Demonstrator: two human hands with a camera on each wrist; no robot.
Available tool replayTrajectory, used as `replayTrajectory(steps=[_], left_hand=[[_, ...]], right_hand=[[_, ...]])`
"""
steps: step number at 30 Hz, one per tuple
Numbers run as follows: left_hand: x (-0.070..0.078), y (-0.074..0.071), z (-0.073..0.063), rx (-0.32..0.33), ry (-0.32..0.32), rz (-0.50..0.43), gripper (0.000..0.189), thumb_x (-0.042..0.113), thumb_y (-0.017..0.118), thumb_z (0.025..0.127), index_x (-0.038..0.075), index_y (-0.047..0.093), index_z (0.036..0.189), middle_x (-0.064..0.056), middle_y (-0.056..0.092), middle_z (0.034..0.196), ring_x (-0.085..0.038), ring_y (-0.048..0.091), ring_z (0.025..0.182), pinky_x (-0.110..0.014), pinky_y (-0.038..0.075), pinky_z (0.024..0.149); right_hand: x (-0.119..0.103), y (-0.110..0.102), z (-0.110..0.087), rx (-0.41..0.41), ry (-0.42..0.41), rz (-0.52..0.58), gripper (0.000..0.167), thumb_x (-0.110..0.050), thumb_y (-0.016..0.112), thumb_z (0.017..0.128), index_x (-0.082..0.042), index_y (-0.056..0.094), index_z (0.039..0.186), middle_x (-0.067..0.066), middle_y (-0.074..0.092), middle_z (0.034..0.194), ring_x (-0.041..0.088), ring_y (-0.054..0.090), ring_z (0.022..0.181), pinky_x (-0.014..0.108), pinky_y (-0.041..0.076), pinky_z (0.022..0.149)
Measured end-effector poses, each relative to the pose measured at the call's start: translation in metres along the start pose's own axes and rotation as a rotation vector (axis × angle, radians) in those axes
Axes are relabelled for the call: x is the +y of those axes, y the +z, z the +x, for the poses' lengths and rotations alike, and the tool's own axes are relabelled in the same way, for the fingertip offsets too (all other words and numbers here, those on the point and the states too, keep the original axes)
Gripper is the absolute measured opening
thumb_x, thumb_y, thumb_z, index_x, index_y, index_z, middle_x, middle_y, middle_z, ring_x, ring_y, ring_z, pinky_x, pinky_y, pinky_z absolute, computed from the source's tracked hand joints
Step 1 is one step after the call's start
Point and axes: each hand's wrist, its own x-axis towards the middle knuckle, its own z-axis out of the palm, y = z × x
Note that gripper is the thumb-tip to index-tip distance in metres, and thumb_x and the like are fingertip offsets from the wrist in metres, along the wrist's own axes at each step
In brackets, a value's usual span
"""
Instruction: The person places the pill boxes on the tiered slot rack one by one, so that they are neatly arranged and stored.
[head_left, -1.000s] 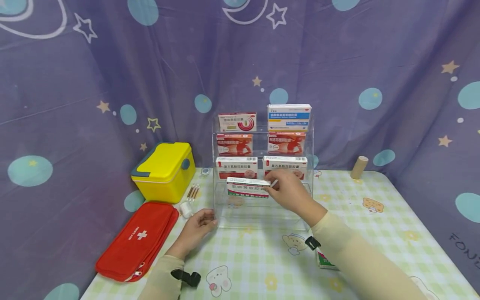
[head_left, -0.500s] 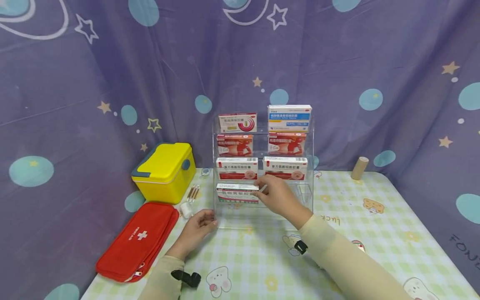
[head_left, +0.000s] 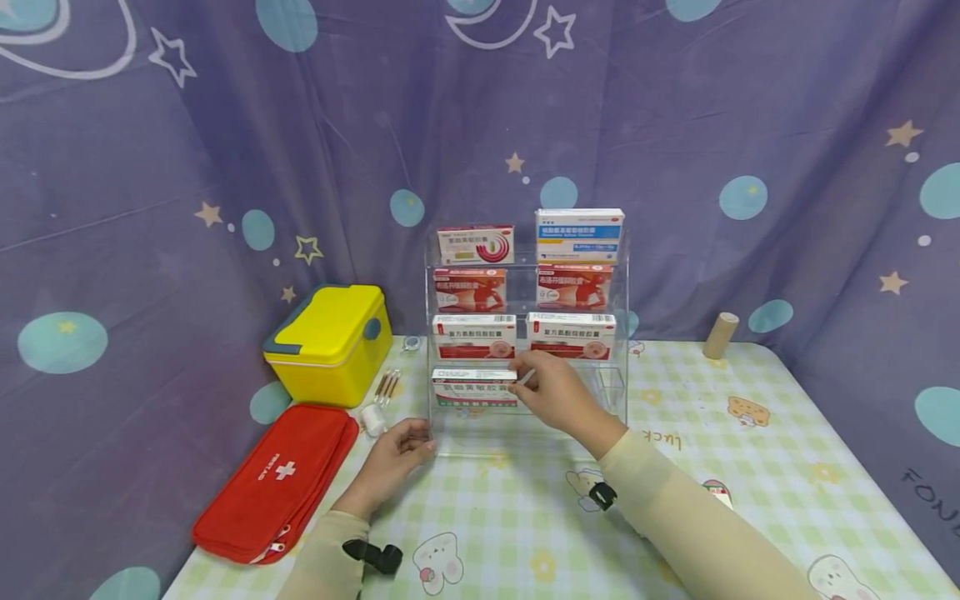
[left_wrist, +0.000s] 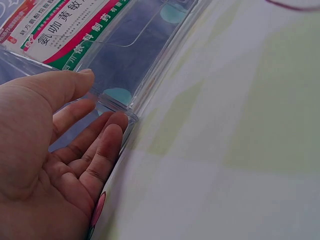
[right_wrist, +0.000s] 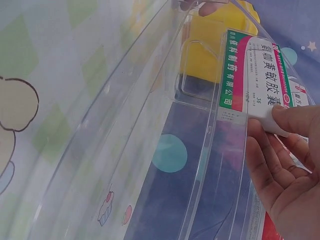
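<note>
A clear display rack [head_left: 525, 442] stands on the table, with a row of medicine boxes on each tier. My right hand [head_left: 558, 392] pinches the right end of a white, green and red medicine box [head_left: 474, 390] in the left part of the lowest tier. Its thumb lies on the front of that box in the right wrist view, with the fingers beneath and behind. My left hand [head_left: 395, 458] holds the rack's lower left side edge, its thumb [left_wrist: 75, 85] toward the front and the other fingers curled beside the corner.
To the left are a red first-aid pouch [head_left: 277, 483], a yellow box [head_left: 330, 346], a small white roll [head_left: 372, 419] and several brown-tipped sticks [head_left: 386, 387]. A cardboard tube [head_left: 721, 336] stands at right. Beside my right sleeve, a green-and-white thing [head_left: 717, 493] is partly hidden.
My right hand has moved left and down with the medicine box, which now sits lower, in the left part of the lowest tier. My left hand has stayed at the rack's side.
</note>
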Motion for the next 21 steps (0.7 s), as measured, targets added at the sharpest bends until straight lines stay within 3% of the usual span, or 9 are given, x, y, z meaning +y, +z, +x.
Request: replayTrajectory(steps=[9,16,21], left_hand=[[0.002,-0.001,-0.001,-0.011,0.001,-0.001,0.036,0.006,0.073,0.098,-0.005,0.064,0.131,-0.019,0.07,0.119,-0.024,0.066,0.103,-0.023,0.053,0.083],[-0.023,0.001,0.011,0.009,-0.002,0.012,0.037,0.008,0.075,0.097,-0.002,0.064,0.132,-0.016,0.071,0.12,-0.024,0.066,0.105,-0.024,0.053,0.084],[-0.032,-0.002,0.014,-0.015,0.018,0.001,0.038,0.014,0.077,0.097,0.003,0.066,0.132,-0.01,0.071,0.119,-0.021,0.066,0.103,-0.026,0.054,0.083]], right_hand=[[0.0,-0.001,0.0,0.002,-0.006,0.006,0.025,-0.016,0.08,0.095,-0.014,0.07,0.118,-0.005,0.069,0.103,0.003,0.066,0.078,0.029,0.058,0.071],[0.001,-0.001,0.001,-0.004,-0.002,-0.002,0.025,-0.017,0.08,0.096,-0.015,0.071,0.119,-0.005,0.069,0.103,0.004,0.066,0.078,0.029,0.058,0.071],[0.002,-0.007,-0.002,0.002,0.03,0.024,0.03,-0.016,0.082,0.094,-0.015,0.071,0.122,-0.004,0.069,0.107,0.006,0.068,0.081,0.029,0.058,0.069]])
